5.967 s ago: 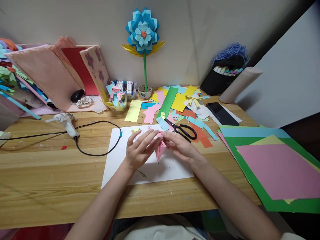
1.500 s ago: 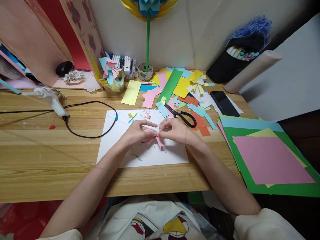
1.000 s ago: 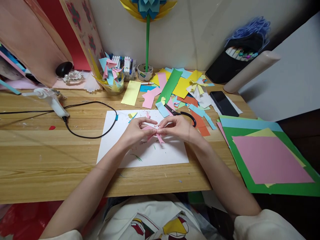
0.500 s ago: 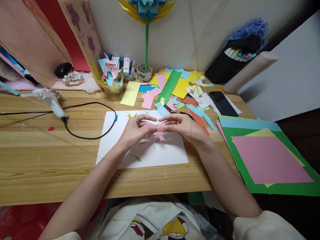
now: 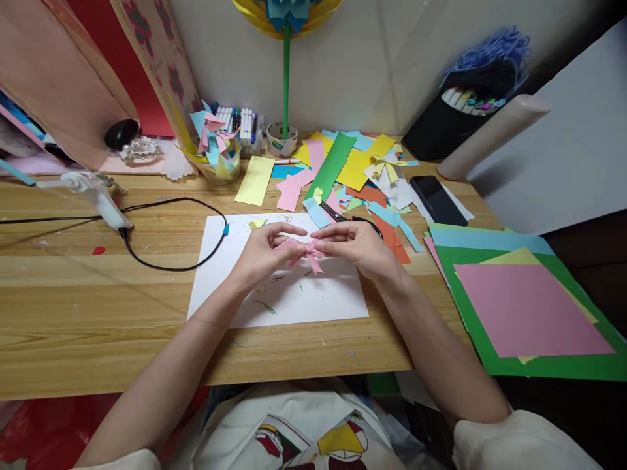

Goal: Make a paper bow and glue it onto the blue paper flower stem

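A pink paper bow (image 5: 311,259) with two pointed tails is held above a white sheet of paper (image 5: 215,297). My left hand (image 5: 262,253) pinches its left side between thumb and fingers. On the other side, my right hand (image 5: 360,247) is closed on the bow's right loop. Both hands cover parts of the loops. Black-handled scissors (image 5: 335,212) lie just beyond my right hand, among paper scraps. Marker strokes and a small yellow scrap (image 5: 257,224) show on the sheet.
A white glue gun (image 5: 98,199) with a looping black cord stands left. Colored paper offcuts (image 5: 330,166), a yellow paper bow (image 5: 385,168) and a phone (image 5: 437,199) lie at the back. Colored sheets (image 5: 529,307) are stacked right. A cup of folded paper (image 5: 215,166) stands back left.
The view has shifted slightly. Both hands keep hold of the pink bow in nearly the same position, with hardly any visible movement.
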Demonstrator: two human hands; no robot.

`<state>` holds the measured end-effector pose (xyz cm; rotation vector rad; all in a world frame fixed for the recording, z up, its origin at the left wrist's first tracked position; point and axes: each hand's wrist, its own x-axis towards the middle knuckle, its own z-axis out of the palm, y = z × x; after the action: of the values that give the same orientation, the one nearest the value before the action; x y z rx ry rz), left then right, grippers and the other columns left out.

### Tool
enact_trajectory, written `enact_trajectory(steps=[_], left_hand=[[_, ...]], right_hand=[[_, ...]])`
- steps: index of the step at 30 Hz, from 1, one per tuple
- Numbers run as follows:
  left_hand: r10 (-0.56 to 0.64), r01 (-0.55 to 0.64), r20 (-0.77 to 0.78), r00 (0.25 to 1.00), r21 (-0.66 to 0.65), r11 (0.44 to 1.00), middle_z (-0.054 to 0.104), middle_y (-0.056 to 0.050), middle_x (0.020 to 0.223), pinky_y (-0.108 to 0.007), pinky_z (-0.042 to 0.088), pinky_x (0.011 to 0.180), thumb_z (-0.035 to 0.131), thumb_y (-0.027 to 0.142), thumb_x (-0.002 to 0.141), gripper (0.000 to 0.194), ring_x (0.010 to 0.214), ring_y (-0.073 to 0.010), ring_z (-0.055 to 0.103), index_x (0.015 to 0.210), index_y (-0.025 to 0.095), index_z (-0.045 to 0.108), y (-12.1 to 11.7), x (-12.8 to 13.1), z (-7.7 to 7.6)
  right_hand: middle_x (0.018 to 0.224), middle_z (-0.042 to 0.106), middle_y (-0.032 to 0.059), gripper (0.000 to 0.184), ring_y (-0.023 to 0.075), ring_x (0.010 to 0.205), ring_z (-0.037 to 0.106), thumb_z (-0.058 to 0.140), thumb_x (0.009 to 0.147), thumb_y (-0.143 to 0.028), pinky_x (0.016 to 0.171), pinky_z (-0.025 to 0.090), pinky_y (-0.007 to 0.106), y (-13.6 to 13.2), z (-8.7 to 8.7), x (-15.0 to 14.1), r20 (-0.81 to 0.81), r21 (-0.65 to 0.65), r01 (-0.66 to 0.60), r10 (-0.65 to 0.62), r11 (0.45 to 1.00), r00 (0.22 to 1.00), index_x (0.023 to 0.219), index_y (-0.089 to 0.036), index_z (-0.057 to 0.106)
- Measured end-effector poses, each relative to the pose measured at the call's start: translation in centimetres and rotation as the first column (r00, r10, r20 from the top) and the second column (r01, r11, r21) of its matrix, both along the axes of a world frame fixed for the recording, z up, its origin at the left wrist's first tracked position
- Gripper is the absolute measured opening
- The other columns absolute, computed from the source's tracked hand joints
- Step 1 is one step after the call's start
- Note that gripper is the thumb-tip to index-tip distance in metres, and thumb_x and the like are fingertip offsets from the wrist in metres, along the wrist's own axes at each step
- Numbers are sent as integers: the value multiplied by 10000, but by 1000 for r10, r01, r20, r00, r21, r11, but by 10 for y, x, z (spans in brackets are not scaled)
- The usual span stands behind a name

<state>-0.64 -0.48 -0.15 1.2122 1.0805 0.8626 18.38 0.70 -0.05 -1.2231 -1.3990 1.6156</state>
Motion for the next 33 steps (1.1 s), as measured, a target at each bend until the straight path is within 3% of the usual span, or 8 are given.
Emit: enact_trajectory(steps=[7,12,15,21,26,29,33], left_hand=[[-38,38,-7,999,8,999,650,-5,637,-226,438,547,662,327,675,338,546,-107,581,963,156,615,3,-3,-5],[88,-49,-150,985,243,969,675,-52,898,-283,474,756,736,285,585,321,837,-175,618,867,164,645,4,0,-1],[142,-74,-186,972,331,941,682,-52,866,-298,475,783,720,293,609,237,856,-187,619,797,164,656,3,1,0],[162,-119,-158,974,252,960,682,-65,853,-285,489,726,729,348,602,258,841,-197,625,755,153,658,3,0,-3],[159,-132,-148,976,177,975,670,-73,928,-270,491,728,763,295,549,325,879,-195,617,816,150,647,3,1,0],[137,-112,-158,978,156,981,669,-71,908,-255,494,643,758,280,550,341,808,-185,625,841,150,636,3,2,0],[119,-93,-163,980,155,983,669,-67,865,-242,479,588,754,276,548,344,737,-171,624,841,146,629,3,3,-4]], right_hand=[[784,705,43,237,161,721,663,713,650,-300,693,553,301,-2,0,-7,-8,98,60,-60,993,998,846,-169,691],[786,698,44,171,157,716,657,706,652,-299,696,555,295,-1,1,-11,17,150,133,-138,980,990,760,-168,697],[809,699,48,182,152,722,654,706,654,-305,705,549,293,0,-2,-10,6,133,117,-119,984,993,777,-171,695],[854,697,58,219,172,748,653,723,624,-321,713,531,316,1,-5,-7,57,165,15,-25,986,998,771,-165,676],[905,677,62,164,163,746,642,667,683,-304,709,517,313,0,2,-6,146,196,-84,56,977,988,766,-162,662],[871,657,54,70,159,772,621,630,707,-232,712,508,302,-1,2,-11,243,295,-97,23,950,970,696,-166,650],[849,617,54,78,161,792,595,580,731,-165,657,505,282,-6,-4,-17,361,440,-83,-92,894,928,660,-170,613]])
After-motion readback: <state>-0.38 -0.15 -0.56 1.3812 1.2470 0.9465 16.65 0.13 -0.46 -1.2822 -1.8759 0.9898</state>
